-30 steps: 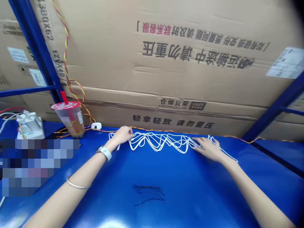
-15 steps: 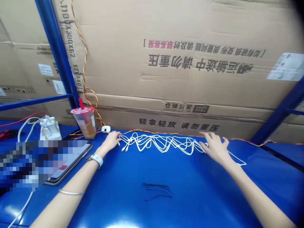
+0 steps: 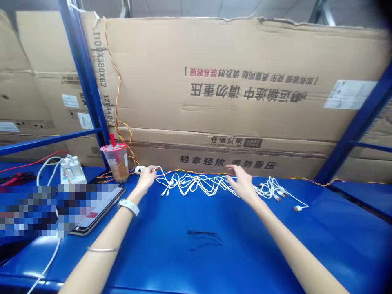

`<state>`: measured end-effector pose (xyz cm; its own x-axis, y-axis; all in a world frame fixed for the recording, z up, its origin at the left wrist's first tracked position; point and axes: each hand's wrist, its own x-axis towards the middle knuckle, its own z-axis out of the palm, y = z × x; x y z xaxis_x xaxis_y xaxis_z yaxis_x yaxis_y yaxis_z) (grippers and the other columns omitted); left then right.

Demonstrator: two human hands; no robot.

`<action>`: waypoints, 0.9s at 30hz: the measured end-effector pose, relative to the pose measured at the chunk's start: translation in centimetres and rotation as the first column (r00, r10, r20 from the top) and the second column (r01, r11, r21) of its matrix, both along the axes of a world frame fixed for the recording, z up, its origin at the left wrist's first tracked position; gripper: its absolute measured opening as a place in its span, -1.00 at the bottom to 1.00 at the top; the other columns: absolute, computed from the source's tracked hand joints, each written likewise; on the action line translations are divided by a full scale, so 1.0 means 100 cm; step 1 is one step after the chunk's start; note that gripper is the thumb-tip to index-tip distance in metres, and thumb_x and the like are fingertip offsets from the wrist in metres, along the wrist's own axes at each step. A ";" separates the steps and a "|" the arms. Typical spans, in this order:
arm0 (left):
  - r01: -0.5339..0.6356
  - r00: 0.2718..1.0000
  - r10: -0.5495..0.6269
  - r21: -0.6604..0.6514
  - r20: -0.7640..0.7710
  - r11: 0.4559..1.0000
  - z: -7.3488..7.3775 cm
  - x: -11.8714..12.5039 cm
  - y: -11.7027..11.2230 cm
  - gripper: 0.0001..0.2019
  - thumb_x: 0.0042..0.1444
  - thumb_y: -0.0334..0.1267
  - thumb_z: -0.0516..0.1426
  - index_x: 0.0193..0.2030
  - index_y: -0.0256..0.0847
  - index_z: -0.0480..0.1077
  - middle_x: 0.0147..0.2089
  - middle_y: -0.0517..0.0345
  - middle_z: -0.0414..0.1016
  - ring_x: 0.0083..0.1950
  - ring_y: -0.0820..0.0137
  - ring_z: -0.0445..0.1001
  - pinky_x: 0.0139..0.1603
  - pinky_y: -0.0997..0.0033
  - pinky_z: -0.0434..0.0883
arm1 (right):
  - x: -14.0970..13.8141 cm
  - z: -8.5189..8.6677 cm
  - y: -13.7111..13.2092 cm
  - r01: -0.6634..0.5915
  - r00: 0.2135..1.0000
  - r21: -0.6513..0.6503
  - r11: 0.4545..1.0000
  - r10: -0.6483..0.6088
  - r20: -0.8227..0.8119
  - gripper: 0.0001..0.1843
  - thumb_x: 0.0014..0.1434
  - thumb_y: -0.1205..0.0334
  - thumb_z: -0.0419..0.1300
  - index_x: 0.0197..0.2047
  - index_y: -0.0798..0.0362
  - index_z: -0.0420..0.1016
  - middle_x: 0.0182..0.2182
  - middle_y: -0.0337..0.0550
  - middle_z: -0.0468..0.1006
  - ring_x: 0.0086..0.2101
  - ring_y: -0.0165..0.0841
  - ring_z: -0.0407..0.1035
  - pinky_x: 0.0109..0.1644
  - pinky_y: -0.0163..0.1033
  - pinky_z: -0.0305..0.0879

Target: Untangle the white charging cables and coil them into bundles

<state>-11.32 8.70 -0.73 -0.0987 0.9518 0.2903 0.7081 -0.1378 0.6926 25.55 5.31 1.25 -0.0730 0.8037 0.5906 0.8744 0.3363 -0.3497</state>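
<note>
Blue padded workbench [image 3: 196, 245] runs along a wall of large cardboard cartons [image 3: 214, 98] held in blue steel rack uprights [image 3: 87, 85]. One tangled mass of white cables [image 3: 196, 183] lies in loops across the far edge of the bench, between the hands and running on past the right one; the exact number of cables cannot be counted. Three plugs [image 3: 277, 198] show clearly at its right end and two small plugs [image 3: 164, 192] at its left. Both arms reach forward from the lower edge of the view. The left hand [image 3: 147, 178] sits at the left end of the tangle with its fingers gathered close together beside a raised cable loop; whether they pinch the cable cannot be told. The right hand [image 3: 243, 183] is over the middle of the cables, its fingers loosely spread and pointing away from the person. Left of the tangle stand one plastic cup [image 3: 114, 163] with a red straw and one small white device [image 3: 140, 169]. A twisted red-and-yellow wire [image 3: 118, 94] hangs down the carton and trails along the bench.
</note>
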 end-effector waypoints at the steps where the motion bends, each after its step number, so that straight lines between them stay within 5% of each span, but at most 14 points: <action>1: 0.017 0.999 -0.018 0.027 0.050 0.999 0.008 0.007 -0.004 -0.62 0.18 -0.28 -0.10 0.06 -0.30 0.36 -0.01 -0.10 0.50 -0.11 0.29 0.53 -0.10 0.30 0.46 | -0.006 -0.005 0.001 -0.056 0.998 -0.046 0.997 0.056 -0.014 -0.63 0.17 0.17 -0.02 0.04 -0.02 0.32 -0.04 0.00 0.47 0.01 -0.12 0.34 0.07 0.01 0.20; 5: 0.173 0.844 -0.267 0.235 0.465 0.956 0.042 0.043 -0.032 -0.72 0.19 -0.14 -0.04 -0.15 -0.26 0.39 0.19 -0.06 0.36 0.11 0.25 0.43 0.11 0.25 0.39 | -0.024 -0.029 0.004 -0.166 0.985 -0.195 0.967 0.173 0.020 -0.52 0.19 0.19 -0.02 0.18 0.02 0.21 0.14 0.03 0.36 0.15 -0.13 0.22 0.16 0.02 0.17; 8: 0.359 0.510 -0.455 0.300 0.730 0.884 0.059 0.062 -0.049 -0.81 0.24 -0.19 -0.04 -0.25 -0.22 0.32 0.20 -0.05 0.37 0.21 0.23 0.36 0.17 0.14 0.34 | -0.026 -0.042 0.007 -0.153 0.984 -0.255 0.955 0.170 0.049 -0.44 0.22 0.18 -0.02 0.28 0.04 0.10 0.24 0.04 0.24 0.23 -0.13 0.10 0.23 0.07 0.08; 11: 0.432 0.163 -0.442 0.339 0.882 0.836 0.070 0.069 -0.050 -0.86 0.20 -0.26 0.03 -0.36 -0.24 0.29 0.07 -0.09 0.47 0.16 0.13 0.41 0.15 0.00 0.33 | -0.023 -0.046 0.009 -0.123 0.987 -0.287 0.950 0.146 0.060 -0.47 0.23 0.19 -0.01 0.26 0.06 0.15 0.19 0.05 0.32 0.20 -0.13 0.15 0.21 0.08 0.10; 14: 0.385 -0.020 -0.388 0.365 0.921 0.847 0.079 0.071 -0.033 -0.86 0.19 -0.33 0.05 -0.40 -0.25 0.30 -0.07 -0.06 0.52 0.12 0.11 0.44 0.12 -0.06 0.34 | -0.018 -0.045 0.009 -0.110 0.986 -0.276 0.955 0.139 0.089 -0.58 0.27 0.16 -0.04 0.16 0.01 0.29 0.11 0.00 0.40 0.15 -0.12 0.20 0.17 0.10 0.11; 17: 0.375 -0.056 -0.400 0.390 0.915 0.841 0.091 0.076 -0.011 -0.85 0.20 -0.35 0.03 -0.40 -0.25 0.31 -0.06 -0.05 0.51 0.12 0.14 0.44 0.12 -0.07 0.33 | -0.017 -0.044 0.009 -0.133 0.983 -0.251 0.959 0.159 0.088 -0.61 0.30 0.09 -0.08 0.11 -0.02 0.33 0.08 -0.02 0.42 0.12 -0.13 0.21 0.14 0.08 0.11; 21: 0.410 0.015 -0.437 0.393 0.900 0.823 0.110 0.094 0.009 -0.87 0.20 -0.37 0.05 -0.39 -0.24 0.30 0.02 -0.03 0.49 0.13 0.18 0.43 0.09 0.02 0.34 | -0.025 -0.041 0.017 -0.121 0.988 -0.223 0.967 0.138 0.064 -0.57 0.32 0.06 -0.12 0.16 -0.04 0.30 0.10 -0.01 0.38 0.12 -0.13 0.19 0.13 0.05 0.12; 25: 0.479 -0.031 -0.527 0.475 0.849 0.738 0.139 0.110 0.002 -0.85 0.24 -0.34 0.02 -0.37 -0.24 0.30 -0.02 -0.01 0.50 0.09 0.20 0.46 0.07 0.03 0.38 | -0.034 -0.026 0.036 -0.025 0.997 -0.122 0.992 0.033 0.067 -0.53 0.29 0.08 -0.06 0.23 -0.04 0.23 0.09 0.07 0.33 0.08 -0.11 0.20 0.08 0.03 0.13; 27: 0.480 -0.060 -0.570 0.524 0.820 0.704 0.154 0.111 -0.012 -0.85 0.25 -0.34 0.01 -0.35 -0.24 0.31 -0.05 0.02 0.51 0.06 0.24 0.47 0.06 0.06 0.40 | -0.034 -0.014 0.045 -0.009 0.994 -0.115 0.993 0.022 0.108 -0.61 0.29 0.10 -0.06 0.10 -0.05 0.38 0.03 0.04 0.37 0.05 -0.09 0.20 0.04 0.03 0.12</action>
<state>-0.21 7.52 14.67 0.2088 0.8493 0.4848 -0.7145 -0.2060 0.6686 22.20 9.81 -0.18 -0.1447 0.8636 0.4830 0.9042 0.3136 -0.2899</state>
